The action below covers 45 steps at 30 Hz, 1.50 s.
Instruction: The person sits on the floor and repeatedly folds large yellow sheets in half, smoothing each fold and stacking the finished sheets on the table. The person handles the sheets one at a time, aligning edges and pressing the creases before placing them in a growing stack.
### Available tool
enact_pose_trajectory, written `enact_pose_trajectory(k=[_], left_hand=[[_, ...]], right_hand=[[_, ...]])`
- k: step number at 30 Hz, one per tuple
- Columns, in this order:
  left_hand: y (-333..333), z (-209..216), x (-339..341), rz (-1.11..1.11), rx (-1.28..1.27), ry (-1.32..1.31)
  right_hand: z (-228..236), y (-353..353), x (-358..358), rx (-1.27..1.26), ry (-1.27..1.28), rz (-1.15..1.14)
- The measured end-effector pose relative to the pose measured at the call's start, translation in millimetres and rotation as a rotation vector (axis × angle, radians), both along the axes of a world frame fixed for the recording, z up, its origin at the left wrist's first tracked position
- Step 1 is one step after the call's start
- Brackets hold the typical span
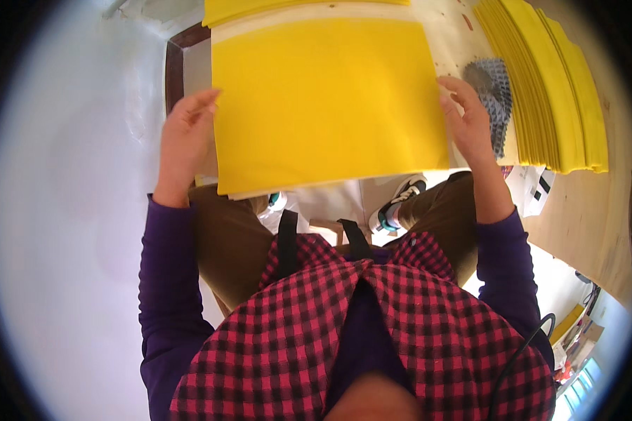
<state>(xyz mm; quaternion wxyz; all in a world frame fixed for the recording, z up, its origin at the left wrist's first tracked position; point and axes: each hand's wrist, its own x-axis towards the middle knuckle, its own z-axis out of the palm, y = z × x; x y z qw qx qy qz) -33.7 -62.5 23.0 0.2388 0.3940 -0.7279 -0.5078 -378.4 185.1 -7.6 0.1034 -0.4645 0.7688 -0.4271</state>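
Note:
A large, flat yellow sheet lies in front of me on the pale table, its near edge reaching toward my lap. Under that edge, a paler layer shows at the left. My left hand is at the sheet's left edge, thumb and fingertips close together on the border. At the opposite edge is my right hand, fingers curved, with thumb and forefinger apart beside the border. Just right of that hand lies a grey, dark-patterned piece that looks like bumpy cloth.
A thick stack of folded yellow pieces stands on the wooden table at the right. More yellow material lies beyond the sheet. A dark brown frame and a white wall are at the left. My knees are below the near edge.

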Motion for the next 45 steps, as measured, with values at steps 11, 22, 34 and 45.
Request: enact_pose_trajectory(k=[11,22,34,45], left_hand=[[97.0,-18.8,-0.7,-0.551,-0.817,-0.369],[83.4,-26.6,0.3,-0.553,-0.785,-0.225],[89.3,-30.1,-5.2,-0.534,-1.018,-0.263],[82.2,-36.1,-17.5,-0.293,-0.869,-0.19]], right_hand=[[7.5,29.8,63.3,0.142,0.33,0.464],[5.3,54.4,55.9,0.112,0.218,0.343],[0.6,78.6,20.3,0.178,0.345,0.384],[7.5,52.3,15.4,0.256,0.045,0.131]])
